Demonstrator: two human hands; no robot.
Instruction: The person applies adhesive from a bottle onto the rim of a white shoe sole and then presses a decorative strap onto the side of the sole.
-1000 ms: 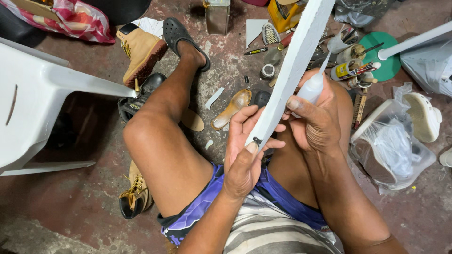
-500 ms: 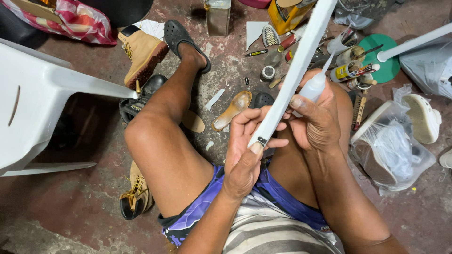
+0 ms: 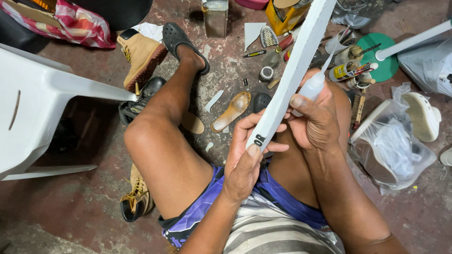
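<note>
Pinching the white strip (image 3: 296,70) in left-hand fingers (image 3: 254,150), right-hand fingers (image 3: 301,101) wrap a squeeze bottle (image 3: 313,87).

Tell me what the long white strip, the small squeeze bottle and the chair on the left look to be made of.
Long white strip: probably foam or soft rubber, matte, faintly pitted, held at its lower end by the left hand.
Squeeze bottle: translucent soft plastic, cloudy, gripped by the right hand.
Chair: moulded white plastic, smooth, one-piece, slightly scuffed.
</note>
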